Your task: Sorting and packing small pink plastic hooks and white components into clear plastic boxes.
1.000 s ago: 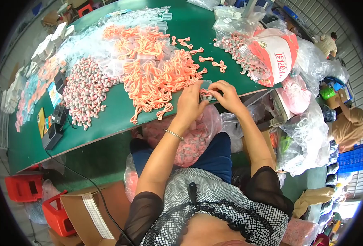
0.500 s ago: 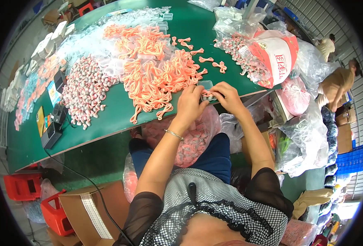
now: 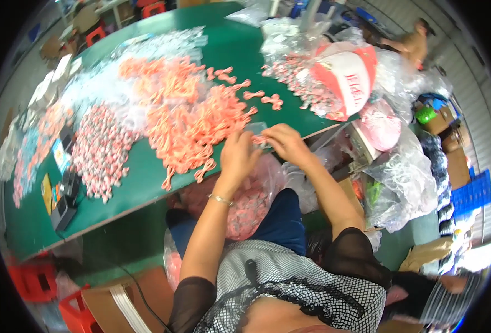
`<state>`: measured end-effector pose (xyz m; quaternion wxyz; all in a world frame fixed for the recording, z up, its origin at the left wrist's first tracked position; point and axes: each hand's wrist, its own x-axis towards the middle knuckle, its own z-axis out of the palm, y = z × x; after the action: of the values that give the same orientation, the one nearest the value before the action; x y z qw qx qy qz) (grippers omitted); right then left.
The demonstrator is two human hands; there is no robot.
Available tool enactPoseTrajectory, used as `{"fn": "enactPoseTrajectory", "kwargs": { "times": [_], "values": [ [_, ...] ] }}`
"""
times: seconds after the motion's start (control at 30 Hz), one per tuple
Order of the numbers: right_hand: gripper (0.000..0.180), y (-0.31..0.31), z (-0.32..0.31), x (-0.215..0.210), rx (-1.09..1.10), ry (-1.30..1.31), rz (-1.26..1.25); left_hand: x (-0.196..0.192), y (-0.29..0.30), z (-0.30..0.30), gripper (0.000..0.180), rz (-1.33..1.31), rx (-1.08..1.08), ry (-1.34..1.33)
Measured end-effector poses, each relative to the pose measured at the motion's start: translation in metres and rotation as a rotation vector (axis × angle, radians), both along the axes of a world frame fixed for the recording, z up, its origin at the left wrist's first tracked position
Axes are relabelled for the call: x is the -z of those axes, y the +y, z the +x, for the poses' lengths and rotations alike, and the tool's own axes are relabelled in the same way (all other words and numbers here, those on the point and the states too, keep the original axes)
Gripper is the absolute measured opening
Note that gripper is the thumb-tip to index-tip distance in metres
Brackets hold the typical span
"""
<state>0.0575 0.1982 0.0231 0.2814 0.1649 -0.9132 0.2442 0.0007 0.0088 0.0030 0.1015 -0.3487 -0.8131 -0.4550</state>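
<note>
Fingers (image 3: 273, 134) on a clear case (image 3: 256, 127) — red-lettered sack (image 3: 337, 73) off right.

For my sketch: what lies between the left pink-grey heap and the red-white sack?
In the head view: clear plastic pieces, orange cord bundles, green tabletop, more pink-grey pieces.

A black-and-white net-patterned fabric top (image 3: 292, 263) fills the lower centre of the frame, with black lace trim (image 3: 326, 299) and a small dark tie (image 3: 251, 270); sheer black sleeves (image 3: 357, 261) flank it, above it dark blue trousers (image 3: 281, 222), and a thin metallic bracelet (image 3: 220, 199) rings the left wrist
</note>
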Motion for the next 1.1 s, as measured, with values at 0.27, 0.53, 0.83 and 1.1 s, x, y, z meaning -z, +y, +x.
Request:
{"fn": "enactPoseTrajectory", "kwargs": {
  "times": [0.27, 0.53, 0.83, 1.1],
  "values": [
    [0.018, -0.01, 0.011, 0.018, 0.017, -0.038, 0.031, 0.003, -0.006, 0.006, 0.052, -0.01, 0.006, 0.028],
    [0.043, -0.033, 0.027, 0.01, 0.207, 0.088, 0.443, 0.005, -0.003, 0.002, 0.045, 0.009, -0.016, 0.035],
    [0.049, -0.04, 0.032, 0.007, 0.267, 0.06, 0.335, 0.003, -0.005, 0.001, 0.044, 0.016, -0.022, 0.007],
    [0.028, 0.007, -0.028, 0.005, 0.253, -0.245, 0.118, 0.002, -0.004, 0.004, 0.043, 0.022, -0.02, 0.007]
  ]
}}
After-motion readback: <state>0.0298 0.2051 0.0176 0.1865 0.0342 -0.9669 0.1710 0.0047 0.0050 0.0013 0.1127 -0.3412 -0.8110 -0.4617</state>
